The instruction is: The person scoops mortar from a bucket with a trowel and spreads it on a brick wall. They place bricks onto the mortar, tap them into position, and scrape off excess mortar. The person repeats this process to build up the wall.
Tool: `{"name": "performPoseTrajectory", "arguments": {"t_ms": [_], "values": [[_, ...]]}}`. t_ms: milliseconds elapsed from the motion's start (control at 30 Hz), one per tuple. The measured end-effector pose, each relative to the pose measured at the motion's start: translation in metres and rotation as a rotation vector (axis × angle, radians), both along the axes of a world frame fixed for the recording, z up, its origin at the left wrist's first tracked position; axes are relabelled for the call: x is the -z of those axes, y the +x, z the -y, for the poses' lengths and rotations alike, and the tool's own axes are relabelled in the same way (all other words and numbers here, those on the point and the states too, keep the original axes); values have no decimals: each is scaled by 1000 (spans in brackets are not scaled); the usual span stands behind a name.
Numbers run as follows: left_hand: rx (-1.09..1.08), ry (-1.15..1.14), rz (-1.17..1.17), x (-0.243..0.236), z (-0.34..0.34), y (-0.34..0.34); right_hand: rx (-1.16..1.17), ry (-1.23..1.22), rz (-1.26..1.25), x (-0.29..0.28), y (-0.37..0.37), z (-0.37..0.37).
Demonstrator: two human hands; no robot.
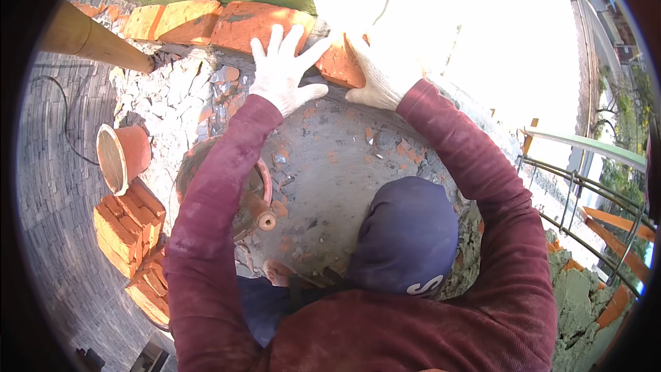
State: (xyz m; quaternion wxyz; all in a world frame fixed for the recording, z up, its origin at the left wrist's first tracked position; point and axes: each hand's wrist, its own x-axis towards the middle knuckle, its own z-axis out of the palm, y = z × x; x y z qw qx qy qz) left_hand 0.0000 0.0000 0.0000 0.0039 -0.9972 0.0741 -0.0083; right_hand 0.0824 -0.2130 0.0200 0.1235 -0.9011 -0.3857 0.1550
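1. At nine o'clock, the left sleeve [217,200] hides part of the tub [193,167].
2. Around twelve, glare washes out the upper edges of the brick [341,62] and right hand [382,77].
3. At ten, the dark rim cuts off the post [96,41].
4. At eight, the sleeve covers some lower bricks [148,293].
5. Past seven, a dark object [150,358] is cut off, unclear.

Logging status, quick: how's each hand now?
Left hand: open, spread over the brick row.
Right hand: curved against a brick; whether it grips cannot be told.
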Motion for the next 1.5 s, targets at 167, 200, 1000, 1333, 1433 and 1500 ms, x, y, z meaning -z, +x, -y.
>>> {"name": "performPoseTrajectory", "arguments": {"t_ms": [167,200,1000,1333,1433,1500], "values": [[199,-22,12,8,-4,20,6,288,261,-18,-48,46],[223,-66,82,12,0,20,93,237,232,-23,-57,59],[487,-65,-115,-31,47,79,381,464,108,-11,-48,121],[687,-41,49,-42,76,80,687,685,86,-38,-79,168],[538,-293,-76,-75,69,71,684,687,-138,-72,-91,166],[346,-468,-29,-104,47,48,597,693,-312,-103,-94,156]]}}
